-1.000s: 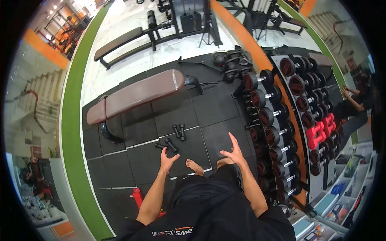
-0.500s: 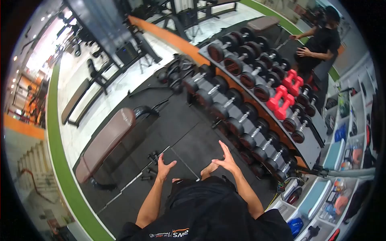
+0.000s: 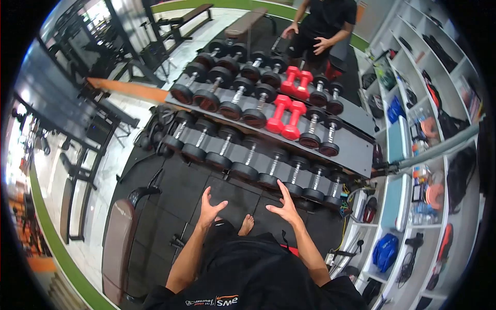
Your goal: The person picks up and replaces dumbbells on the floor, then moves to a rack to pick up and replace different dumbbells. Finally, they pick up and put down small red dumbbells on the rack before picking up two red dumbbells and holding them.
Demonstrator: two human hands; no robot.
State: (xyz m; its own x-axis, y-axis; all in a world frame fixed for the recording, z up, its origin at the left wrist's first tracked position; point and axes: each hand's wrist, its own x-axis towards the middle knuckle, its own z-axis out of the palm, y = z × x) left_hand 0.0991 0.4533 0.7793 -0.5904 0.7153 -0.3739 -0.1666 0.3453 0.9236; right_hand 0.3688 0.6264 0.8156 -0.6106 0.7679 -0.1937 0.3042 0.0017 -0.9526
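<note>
My left hand [image 3: 210,210] is raised in front of my body, empty, with its thumb and fingers spread. Facing it across a gap is my right hand [image 3: 287,208], also empty, its fingers extended and palm turned inward. Neither touches anything. Beyond them stands a dumbbell rack [image 3: 356,159] with two tiers. From this viewpoint my right fingertips overlap a black dumbbell [image 3: 272,169] on the lower tier. A pair of red dumbbells [image 3: 279,114] rests on the upper tier among black ones with metal handles.
A brown padded bench [image 3: 118,243] stands at left, with a small dumbbell [image 3: 178,241] on the floor beside it. White shelving [image 3: 380,227] with bags and bottles lines the right. Behind the rack, a person in black [image 3: 330,26] appears, possibly a mirror reflection.
My view has turned right, so the rack now lies straight ahead and the bench has shifted to the left edge. Both hands stay raised and apart, much as before.
</note>
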